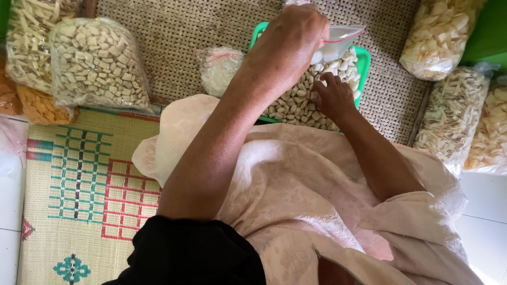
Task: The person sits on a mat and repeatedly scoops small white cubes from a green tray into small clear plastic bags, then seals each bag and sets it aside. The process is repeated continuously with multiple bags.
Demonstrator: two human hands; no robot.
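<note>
Fingers of left hand (296, 39) pinch small plastic bag (338, 42); right hand (332, 97) digs into crackers (296, 103).

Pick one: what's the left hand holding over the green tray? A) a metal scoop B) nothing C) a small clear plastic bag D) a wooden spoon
C: the left hand pinches a small clear plastic bag above the green tray of pale cracker pieces, where the right hand rests.

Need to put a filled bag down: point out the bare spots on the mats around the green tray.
Bare woven mat lies between the big bag of pale cubes and the green tray, broken only by a small filled bag. A narrower strip runs right of the tray. The right edge is crowded with cracker bags. The tray holds both hands: left hand, right hand.
</note>
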